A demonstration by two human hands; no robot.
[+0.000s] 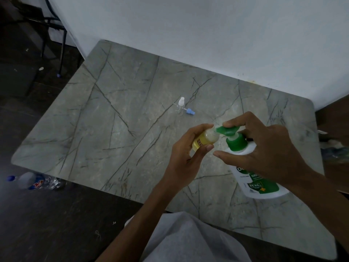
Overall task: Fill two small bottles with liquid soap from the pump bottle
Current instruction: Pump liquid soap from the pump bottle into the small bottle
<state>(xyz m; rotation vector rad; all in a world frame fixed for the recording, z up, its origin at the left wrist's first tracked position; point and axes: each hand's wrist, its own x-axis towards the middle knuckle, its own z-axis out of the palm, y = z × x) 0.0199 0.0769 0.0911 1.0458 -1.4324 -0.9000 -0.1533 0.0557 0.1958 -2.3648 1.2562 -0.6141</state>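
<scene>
My left hand (186, 154) grips a small bottle (204, 139) filled with yellow liquid, tilted with its mouth against the green spout. The white pump bottle (258, 183) with a green collar stands at the right. My right hand (264, 148) is over it, fingers curled on the green pump head (227, 130) and thumb by the collar. A second small clear bottle (181, 105) with a white cap lies farther back on the table, with a blue cap (189, 111) beside it.
The grey marble-patterned table (113, 120) runs up to a white wall at the back. A plastic water bottle (35, 181) lies on the dark floor to the left. Dark chair legs (62, 44) stand at the upper left.
</scene>
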